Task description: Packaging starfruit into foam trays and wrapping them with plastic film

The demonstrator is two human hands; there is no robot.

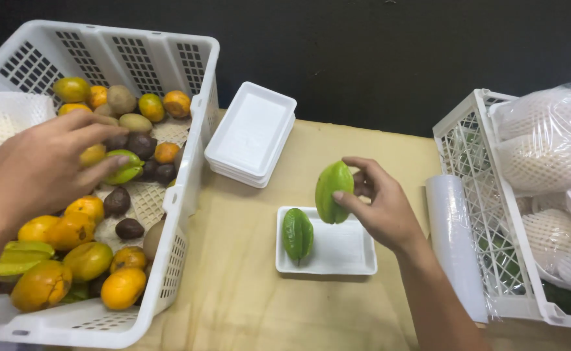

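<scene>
White foam forms the shallow rectangular tray (337, 257) at table centre; one dark green ribbed starfruit (297, 234) lies on its left half. A second, paler green starfruit (333, 192), waxy and ridged, is held upright just above the tray's 12 o'clock edge. The right hand (380, 208) grasps it, thumb across the front and fingers curled behind, forearm entering from 5 o'clock.

A stack of identical foam trays (252, 133), possibly three, sits at 11 o'clock from the filled tray. At 9 o'clock, a white slatted plastic crate (181, 195) holds mixed fruit: smooth orange and yellow pieces, brown oval ones, dark round ones. The left hand (45, 166) hovers inside it, fingers spread and released, fingertips nearest one yellow-green starfruit (126, 167). At 3 o'clock, one roll of clear film (453, 240) lies against a second white crate (480, 195) containing fruit in white foam netting.
</scene>
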